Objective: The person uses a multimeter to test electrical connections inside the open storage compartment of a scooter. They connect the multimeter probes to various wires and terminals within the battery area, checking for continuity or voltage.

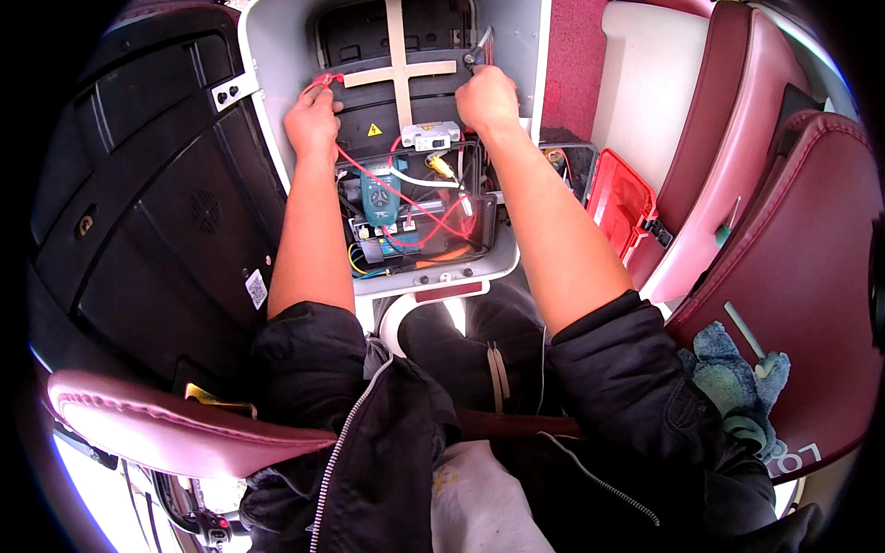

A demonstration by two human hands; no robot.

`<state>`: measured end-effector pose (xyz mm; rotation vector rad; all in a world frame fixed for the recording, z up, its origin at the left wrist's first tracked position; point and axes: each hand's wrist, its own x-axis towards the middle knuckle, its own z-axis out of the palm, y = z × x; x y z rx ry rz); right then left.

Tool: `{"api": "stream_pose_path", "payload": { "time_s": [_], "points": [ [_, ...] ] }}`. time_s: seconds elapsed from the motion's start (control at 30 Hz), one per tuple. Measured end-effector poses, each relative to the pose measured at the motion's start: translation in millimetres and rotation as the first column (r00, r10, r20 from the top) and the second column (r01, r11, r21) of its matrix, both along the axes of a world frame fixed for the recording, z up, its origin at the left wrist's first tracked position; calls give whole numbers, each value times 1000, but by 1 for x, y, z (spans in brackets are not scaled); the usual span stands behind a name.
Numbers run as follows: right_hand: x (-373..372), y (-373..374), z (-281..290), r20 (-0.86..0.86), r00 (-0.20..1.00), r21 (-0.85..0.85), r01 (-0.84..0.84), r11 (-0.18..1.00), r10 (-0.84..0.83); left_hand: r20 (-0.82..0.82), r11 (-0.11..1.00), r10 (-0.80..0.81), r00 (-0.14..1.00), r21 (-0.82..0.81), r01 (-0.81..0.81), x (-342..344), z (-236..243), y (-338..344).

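Observation:
My left hand [313, 122] is closed at the left end of a black battery [375, 113], fingers pinching the red cable end [324, 80] there. A thin red wire [361, 164] runs down from beside this hand. At the battery's right end my right hand [487, 98] is curled next to a dark terminal [472, 61]; its fingertips are hidden, so what it grips does not show. Tan straps [398, 71] cross over the battery. Nearer me lie a grey switch module [430, 137], a teal device [379, 197] and a yellow connector [441, 166] among tangled wires.
A pale grey open box [502, 263] surrounds the battery and electronics. Its black lid or panel [175, 203] stands to the left. At right are an open red case [620, 203], maroon seats [793, 304] and a blue plush toy [740, 378].

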<state>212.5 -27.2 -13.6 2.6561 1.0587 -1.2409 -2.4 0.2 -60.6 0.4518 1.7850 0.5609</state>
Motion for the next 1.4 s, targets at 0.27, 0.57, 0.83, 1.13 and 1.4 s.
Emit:
{"api": "stream_pose_path", "payload": {
  "time_s": [0.27,0.57,0.83,1.13,1.4],
  "points": [
    [-3,3,9,-25,1000,-30,-9,1000,9,-280,949,-284,917,56,311,-14,-20,2],
    [-4,1,3,14,999,-16,-35,999,36,-311,918,-376,873,4,397,-20,-35,10],
    [-2,-2,-4,24,998,22,-50,999,49,-295,932,-351,889,-17,362,-14,-30,11],
    [-4,-1,-1,24,999,-6,-31,1000,31,-293,939,-333,896,-21,342,-13,-27,12],
    [-2,0,0,24,1000,-23,-10,1000,11,-281,944,-325,903,-33,329,-8,-21,14]
  ]
}}
